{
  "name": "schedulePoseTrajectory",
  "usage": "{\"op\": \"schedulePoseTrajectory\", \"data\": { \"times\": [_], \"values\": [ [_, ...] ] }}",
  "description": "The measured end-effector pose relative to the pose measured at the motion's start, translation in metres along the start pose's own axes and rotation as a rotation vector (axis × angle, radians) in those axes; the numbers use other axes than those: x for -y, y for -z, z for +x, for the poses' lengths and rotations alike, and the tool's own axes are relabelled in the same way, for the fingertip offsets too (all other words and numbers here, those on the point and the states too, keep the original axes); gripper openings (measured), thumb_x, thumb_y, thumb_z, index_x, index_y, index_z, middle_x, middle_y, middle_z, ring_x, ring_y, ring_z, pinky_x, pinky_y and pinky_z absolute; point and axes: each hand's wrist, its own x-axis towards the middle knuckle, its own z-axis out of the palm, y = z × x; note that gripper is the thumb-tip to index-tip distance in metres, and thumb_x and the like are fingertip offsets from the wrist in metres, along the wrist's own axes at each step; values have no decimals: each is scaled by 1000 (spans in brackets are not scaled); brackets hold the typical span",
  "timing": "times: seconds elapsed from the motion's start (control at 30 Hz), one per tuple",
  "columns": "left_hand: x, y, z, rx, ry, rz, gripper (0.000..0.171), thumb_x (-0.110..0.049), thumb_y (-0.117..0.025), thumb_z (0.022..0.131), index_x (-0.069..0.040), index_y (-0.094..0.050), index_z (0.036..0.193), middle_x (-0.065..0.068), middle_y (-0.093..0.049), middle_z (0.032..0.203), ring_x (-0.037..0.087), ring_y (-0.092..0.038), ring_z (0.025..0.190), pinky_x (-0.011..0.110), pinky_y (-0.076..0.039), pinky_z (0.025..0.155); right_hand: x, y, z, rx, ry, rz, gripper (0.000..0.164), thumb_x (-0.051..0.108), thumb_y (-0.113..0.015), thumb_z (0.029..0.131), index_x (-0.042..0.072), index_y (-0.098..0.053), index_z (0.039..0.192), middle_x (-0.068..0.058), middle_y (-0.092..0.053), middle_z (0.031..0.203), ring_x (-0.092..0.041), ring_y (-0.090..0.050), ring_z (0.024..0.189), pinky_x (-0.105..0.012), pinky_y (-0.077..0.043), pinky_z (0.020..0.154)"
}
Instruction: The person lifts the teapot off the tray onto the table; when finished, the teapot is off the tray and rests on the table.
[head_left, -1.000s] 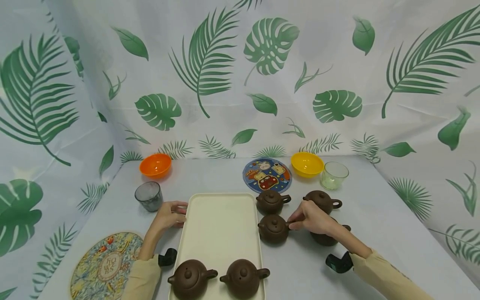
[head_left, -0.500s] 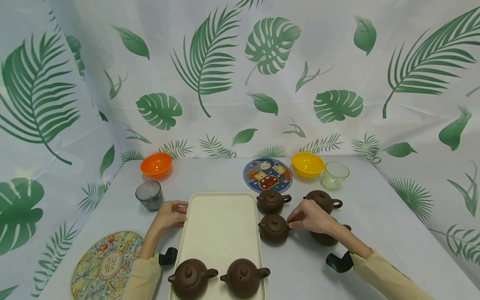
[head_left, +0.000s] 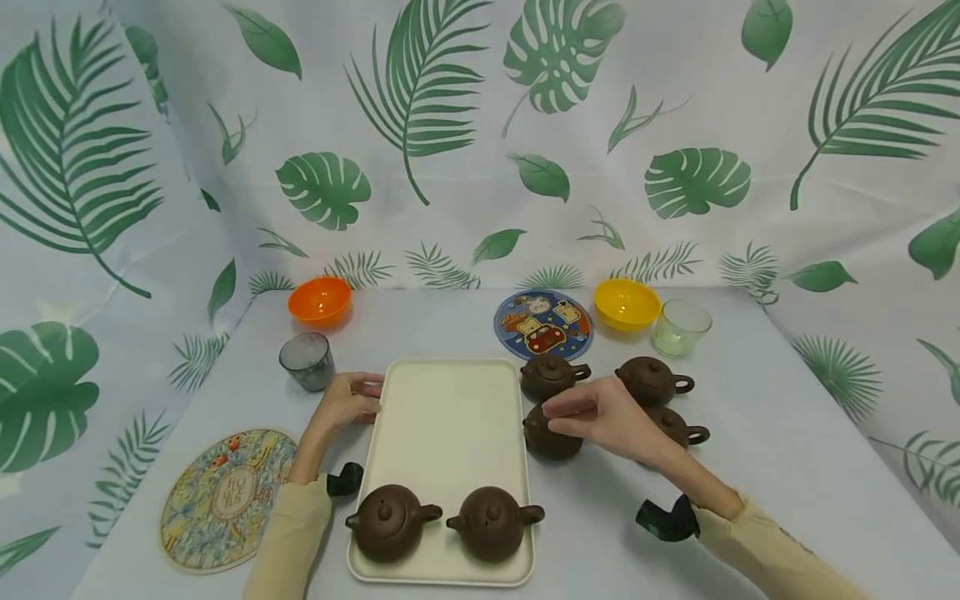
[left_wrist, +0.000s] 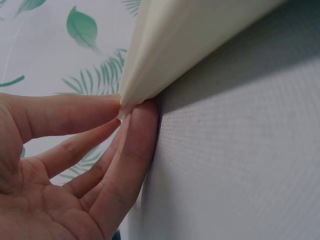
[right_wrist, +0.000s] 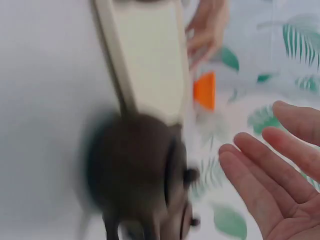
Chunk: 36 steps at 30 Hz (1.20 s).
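Note:
My left hand (head_left: 341, 408) is at the left side of a cream rectangular tray (head_left: 450, 417). In the left wrist view, thumb and fingers pinch the tray's edge (left_wrist: 160, 60), one finger tucked under it. My right hand (head_left: 609, 419) hovers over a dark brown teapot (head_left: 553, 443) just right of the tray, hiding its lid and handle in the head view. Its fingers (right_wrist: 255, 190) are extended and hold nothing; in the right wrist view the blurred teapot (right_wrist: 132, 165) lies apart from them. Two matching teapots, a left one (head_left: 389, 523) and a right one (head_left: 491, 525), stand on the tray's near end.
More brown teapots (head_left: 551, 379) stand right of the tray, including a far-right one (head_left: 649, 382) and one partly behind my wrist (head_left: 671, 425). Behind are a blue round mat (head_left: 536, 321), yellow bowl (head_left: 626, 307) and green glass (head_left: 678, 329). Left: orange bowl (head_left: 320, 304), grey glass (head_left: 307, 362), patterned mat (head_left: 217, 500).
My right hand has let go of the middle teapot's handle and risen to the left over it. The left hand stays at the tray. The head view has tilted downward.

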Motion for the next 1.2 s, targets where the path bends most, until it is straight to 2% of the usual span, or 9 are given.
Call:
{"op": "schedulePoseTrajectory", "data": {
  "times": [0.2, 0.4, 0.57, 0.8, 1.03, 1.2],
  "values": [
    [-3, 0, 3, 4, -21, 10, 51, 12, -63, 74, 13, -55, 124, 25, -63, 98, 17, -64, 68, 33, -59, 62, 15, -30, -15, 145, -16, 113, 27, 12, -74, 82, -3, -72, 105, -14, -72, 100, -15, -70, 89, -23, -57, 74],
    [-4, 1, 3, 1, -16, 18, 50, 12, -63, 74, 13, -56, 124, 24, -63, 98, 17, -64, 68, 32, -59, 62, 21, -54, -28, 201, -86, 154, 24, 16, -78, 78, 2, -75, 98, -7, -74, 93, -9, -69, 82, -20, -56, 71],
    [-2, 0, 3, 0, -19, 16, 50, 12, -63, 73, 13, -56, 123, 24, -64, 96, 17, -64, 67, 32, -59, 61, 20, -69, -36, 137, -84, 129, 16, 11, -80, 75, 5, -77, 89, -1, -75, 85, -2, -67, 74, -18, -55, 64],
    [0, -1, 2, -7, -22, 8, 50, 12, -63, 74, 12, -57, 123, 25, -65, 96, 17, -65, 67, 32, -59, 61, 16, -81, -43, 26, -54, 26, 7, 7, -78, 76, 6, -78, 83, 0, -74, 78, 3, -63, 68, -18, -52, 58],
    [-1, -1, 0, -9, -18, 11, 50, 12, -63, 74, 12, -57, 123, 25, -65, 97, 18, -65, 67, 33, -59, 62, 17, -84, -43, -9, -52, -6, 6, 8, -79, 75, 8, -78, 81, 1, -74, 76, 3, -62, 69, -18, -51, 57],
    [-1, -1, 0, -19, -5, 14, 50, 12, -63, 73, 11, -57, 123, 24, -65, 97, 18, -65, 68, 34, -59, 63, 16, -84, -43, -5, -45, 31, 6, 7, -79, 75, 6, -78, 81, -1, -74, 76, 4, -61, 68, -18, -51, 54]
  ]
}}
